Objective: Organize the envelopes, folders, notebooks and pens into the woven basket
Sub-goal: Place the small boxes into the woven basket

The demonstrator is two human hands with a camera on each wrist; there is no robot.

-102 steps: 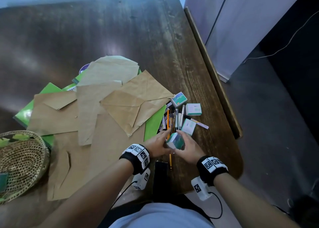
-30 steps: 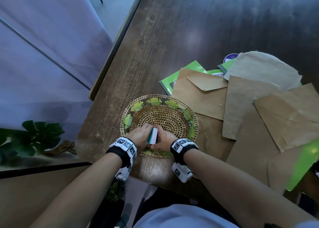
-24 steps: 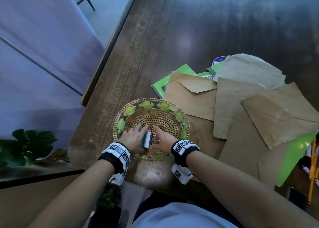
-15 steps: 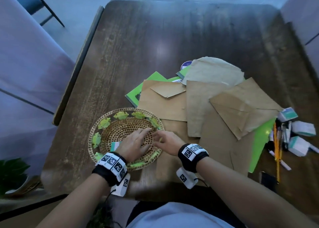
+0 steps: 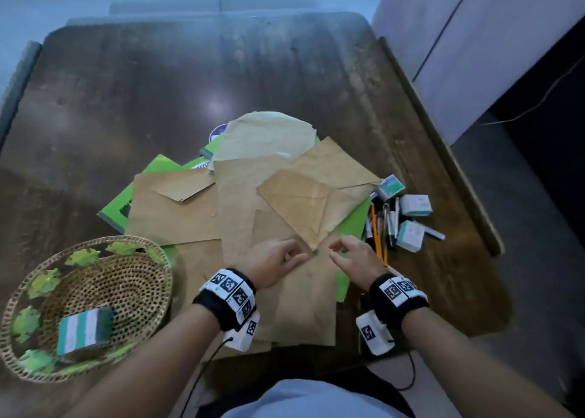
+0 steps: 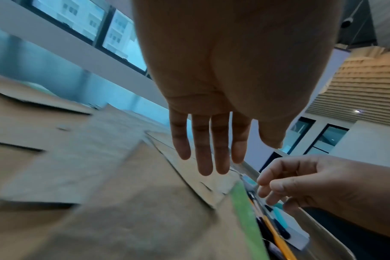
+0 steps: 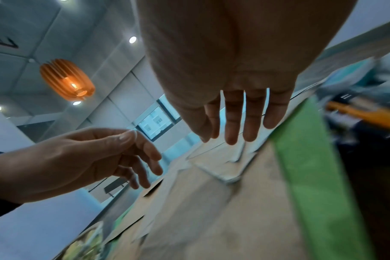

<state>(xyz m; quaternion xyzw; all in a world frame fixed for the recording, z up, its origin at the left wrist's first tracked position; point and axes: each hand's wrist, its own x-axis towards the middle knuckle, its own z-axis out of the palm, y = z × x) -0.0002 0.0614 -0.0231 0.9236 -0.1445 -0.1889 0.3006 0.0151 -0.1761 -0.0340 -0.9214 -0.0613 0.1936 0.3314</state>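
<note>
The woven basket (image 5: 139, 269) sits at the table's near left and holds a small green-and-white striped box (image 5: 84, 329). Brown envelopes (image 5: 177, 208) lie spread over green folders (image 5: 351, 221) in the middle of the table. Pens and pencils (image 5: 384, 224) lie to the right among small white-and-teal boxes (image 5: 414, 205). My left hand (image 5: 278, 261) and right hand (image 5: 351, 253) hover side by side just above the near envelopes, both empty with relaxed fingers (image 6: 203, 151). In the right wrist view the right hand's fingers (image 7: 234, 121) hang straight over the paper.
The dark wooden table (image 5: 158, 94) has a raised rim along its right edge (image 5: 443, 151). A white cabinet (image 5: 474, 37) stands beyond the right side. A round purple-and-white sticker (image 5: 218, 131) peeks out behind the envelope pile.
Both hands carried the striped box from the right into the basket, let go of it, then moved right, out of the basket to above the envelopes. My view swung right with them.
</note>
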